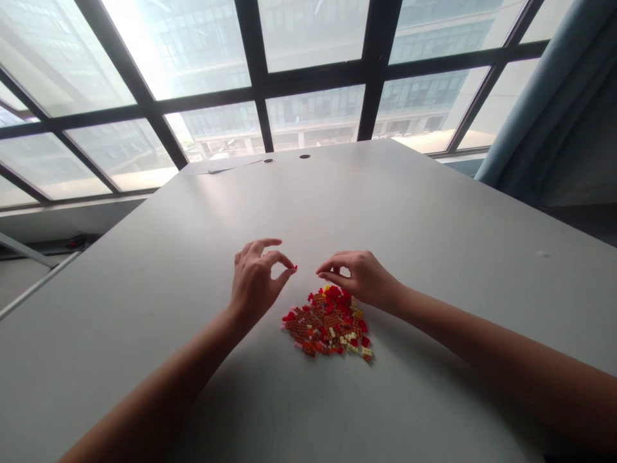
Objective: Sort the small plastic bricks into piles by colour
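A small red toy brick (295, 267) shows at the pinched thumb and forefinger of my left hand (254, 278), whose other fingers are raised. Facing it across a short gap is my right hand (362, 273), its thumb and fingertips brought close together; whatever they may hold is too small to make out. Just in front of both hands lies a loose pile of small building bricks (330, 321) in brown, red, orange, yellow, cream and pink. Specks of red show behind the fingers of my left hand, mostly hidden.
The pile rests on a large white table (414, 206). At its far edge are two round cable holes (304, 156) and a flat sheet (234, 166). A small pale scrap (544, 254) lies to the right. Windows stand beyond, with a blue-grey curtain (535, 109) at right.
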Demonstrator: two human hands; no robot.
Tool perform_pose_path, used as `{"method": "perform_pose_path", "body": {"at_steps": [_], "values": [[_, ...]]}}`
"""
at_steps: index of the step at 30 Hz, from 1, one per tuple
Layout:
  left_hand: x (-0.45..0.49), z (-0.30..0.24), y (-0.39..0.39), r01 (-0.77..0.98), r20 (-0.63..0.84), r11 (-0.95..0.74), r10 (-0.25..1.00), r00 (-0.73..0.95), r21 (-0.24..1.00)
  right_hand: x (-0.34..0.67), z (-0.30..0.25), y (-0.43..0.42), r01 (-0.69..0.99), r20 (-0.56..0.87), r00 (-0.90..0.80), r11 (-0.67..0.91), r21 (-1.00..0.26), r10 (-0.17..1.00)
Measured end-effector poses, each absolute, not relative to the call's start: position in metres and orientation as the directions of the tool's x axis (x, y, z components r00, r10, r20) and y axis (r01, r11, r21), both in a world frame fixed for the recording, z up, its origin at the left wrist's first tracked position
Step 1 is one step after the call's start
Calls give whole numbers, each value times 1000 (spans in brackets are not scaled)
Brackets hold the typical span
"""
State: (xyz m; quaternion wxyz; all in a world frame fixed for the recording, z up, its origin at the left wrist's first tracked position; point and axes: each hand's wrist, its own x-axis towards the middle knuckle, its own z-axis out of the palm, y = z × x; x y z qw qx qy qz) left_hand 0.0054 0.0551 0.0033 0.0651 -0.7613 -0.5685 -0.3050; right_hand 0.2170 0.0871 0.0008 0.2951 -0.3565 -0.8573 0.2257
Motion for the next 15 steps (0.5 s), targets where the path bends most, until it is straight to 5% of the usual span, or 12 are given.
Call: {"method": "perform_pose_path", "body": {"at_steps": [6, 15], "values": [[-27, -6, 73, 965, 569, -221, 816, 106, 138, 228, 2, 98, 497, 240, -662, 656, -569, 710], [4, 3, 56, 734, 343, -594, 800, 493, 329, 229, 3, 99, 520, 239, -621, 621, -586, 746]]}}
